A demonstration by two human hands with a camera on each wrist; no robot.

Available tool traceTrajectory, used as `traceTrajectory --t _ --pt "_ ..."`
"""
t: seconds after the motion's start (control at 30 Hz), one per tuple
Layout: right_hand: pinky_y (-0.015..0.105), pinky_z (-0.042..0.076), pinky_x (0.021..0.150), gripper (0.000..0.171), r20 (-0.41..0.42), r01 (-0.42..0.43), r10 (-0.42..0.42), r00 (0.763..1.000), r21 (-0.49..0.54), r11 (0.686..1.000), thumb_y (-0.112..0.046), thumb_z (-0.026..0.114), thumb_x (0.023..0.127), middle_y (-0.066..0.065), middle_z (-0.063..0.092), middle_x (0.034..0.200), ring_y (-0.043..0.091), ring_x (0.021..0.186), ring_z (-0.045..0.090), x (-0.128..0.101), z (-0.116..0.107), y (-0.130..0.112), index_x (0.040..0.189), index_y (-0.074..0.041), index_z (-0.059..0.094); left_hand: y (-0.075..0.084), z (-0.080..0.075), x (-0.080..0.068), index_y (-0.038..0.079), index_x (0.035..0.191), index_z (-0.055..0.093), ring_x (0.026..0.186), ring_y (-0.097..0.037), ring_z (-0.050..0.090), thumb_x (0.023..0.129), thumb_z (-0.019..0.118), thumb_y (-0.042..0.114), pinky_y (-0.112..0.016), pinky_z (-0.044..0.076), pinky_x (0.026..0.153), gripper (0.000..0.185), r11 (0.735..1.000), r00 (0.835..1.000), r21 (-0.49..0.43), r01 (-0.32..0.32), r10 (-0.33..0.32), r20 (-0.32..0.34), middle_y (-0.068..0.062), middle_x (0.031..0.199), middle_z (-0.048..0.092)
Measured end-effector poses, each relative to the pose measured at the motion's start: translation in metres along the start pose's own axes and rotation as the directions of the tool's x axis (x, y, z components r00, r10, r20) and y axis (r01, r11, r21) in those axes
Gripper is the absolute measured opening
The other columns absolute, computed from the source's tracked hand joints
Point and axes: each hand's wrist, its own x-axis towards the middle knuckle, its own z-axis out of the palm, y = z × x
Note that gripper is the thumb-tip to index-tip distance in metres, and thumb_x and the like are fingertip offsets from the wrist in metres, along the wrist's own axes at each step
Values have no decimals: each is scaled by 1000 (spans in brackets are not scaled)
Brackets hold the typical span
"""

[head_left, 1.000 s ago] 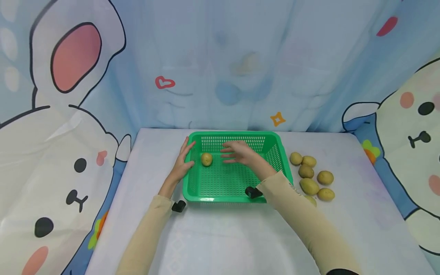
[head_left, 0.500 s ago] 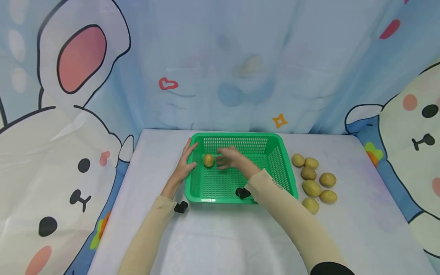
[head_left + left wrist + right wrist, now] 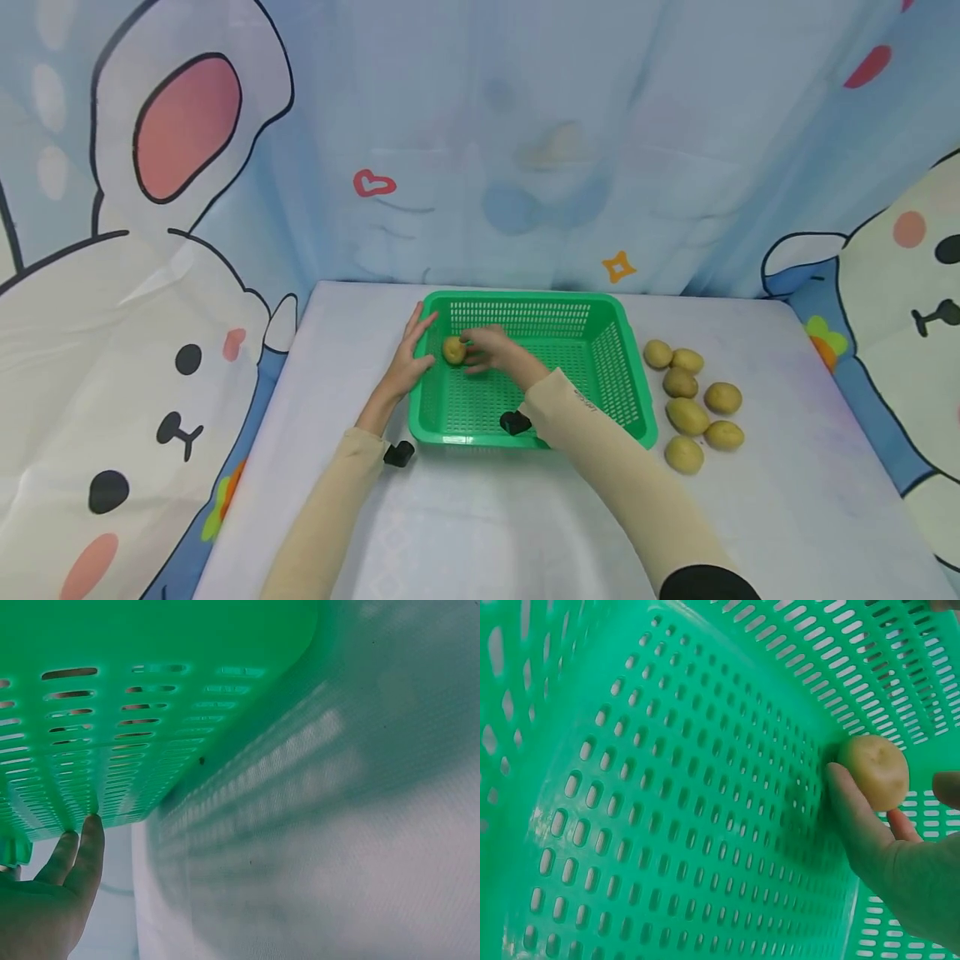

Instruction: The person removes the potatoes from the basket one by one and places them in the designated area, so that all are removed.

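A green slotted basket (image 3: 525, 297) stands on the table in the head view. One small yellow potato (image 3: 453, 350) lies inside it at the far left. My right hand (image 3: 480, 350) reaches into the basket and curls round that potato. In the right wrist view the potato (image 3: 874, 771) sits against the basket wall (image 3: 675, 795), with a finger (image 3: 855, 817) touching its left side and another fingertip at its right. My left hand (image 3: 411, 354) rests flat on the outside of the basket's left wall, fingers straight. The left wrist view shows those fingers (image 3: 86, 847) touching the wall (image 3: 112, 735).
Several loose potatoes (image 3: 693, 392) lie in a cluster on the white table cover (image 3: 480, 517), right of the basket. A cartoon-printed curtain (image 3: 525, 150) closes the back and both sides. Black wrist cameras sit on both forearms.
My right hand has moved left across the basket and closed round the potato. The left hand has stayed on the basket's wall.
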Motion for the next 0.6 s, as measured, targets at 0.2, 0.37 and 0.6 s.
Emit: traceTrajectory --t 0.2,0.37,0.6 --pt "47 55 84 56 -48 7 -6 999 30 1000 -12 59 95 34 45 136 49 120 53 1 5 1 144 7 38 1 1 -1 -10 151 25 149 -36 -9 78 44 -12 -62 14 112 75 1000 1000 8 -6 6 0 -20 163 -7" --pt "46 56 83 55 -73 28 -28 997 -1 1000 -7 64 90 33 51 129 46 114 58 2 8 1 138 9 41 1 0 -1 -8 151 27 150 -36 -9 79 44 -12 -62 14 112 74 1000 1000 9 -15 15 -2 -19 164 -7" --pt "45 55 86 46 -79 25 -25 997 -7 1000 0 65 88 29 54 120 45 111 60 6 8 5 129 10 47 -1 0 -1 -9 151 25 150 -36 -10 80 44 -13 -62 14 112 74 1000 1000 8 -11 11 8 -20 163 -8"
